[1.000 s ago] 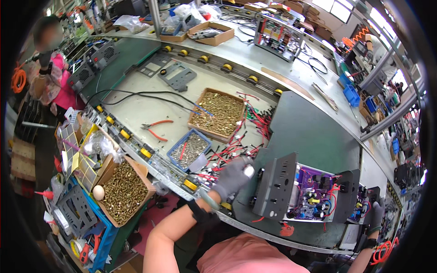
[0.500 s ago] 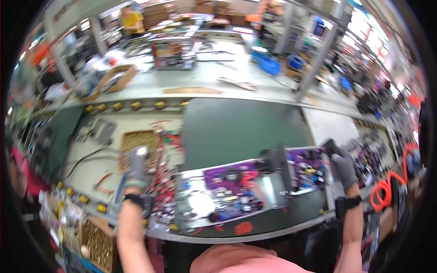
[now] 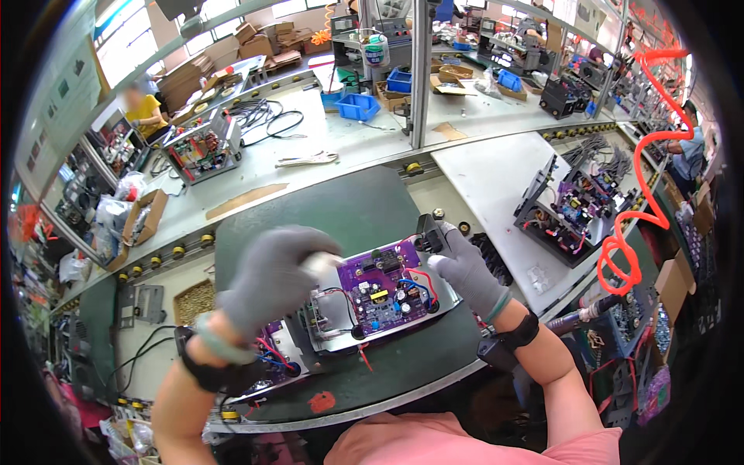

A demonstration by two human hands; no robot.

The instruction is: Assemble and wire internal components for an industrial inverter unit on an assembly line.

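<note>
A purple circuit board (image 3: 387,291), with red and blue wires, sits on a metal tray (image 3: 329,337) on the green bench mat. At the tray's right end, my right hand (image 3: 469,275), in a grey glove, has its fingers and thumb closed around a small black block-shaped part (image 3: 429,232). My left hand (image 3: 279,271), also gloved, hovers over the tray's left end. Its curled fingers are smeared by motion, and anything in them cannot be made out. A second purple board (image 3: 273,356) lies partly hidden beneath my left forearm.
Left of the mat stands a box of brass-coloured screws (image 3: 195,302). A black-framed assembly (image 3: 577,201) rests on the white board (image 3: 496,178) at the right. A coiled orange hose (image 3: 620,263) hangs beside a power tool (image 3: 585,314). Another person (image 3: 145,116) is at the far left.
My view has swung to the right. My left hand has gone from over the screw box to over the tray. My right hand still grips a black part, now near the board's upper right corner.
</note>
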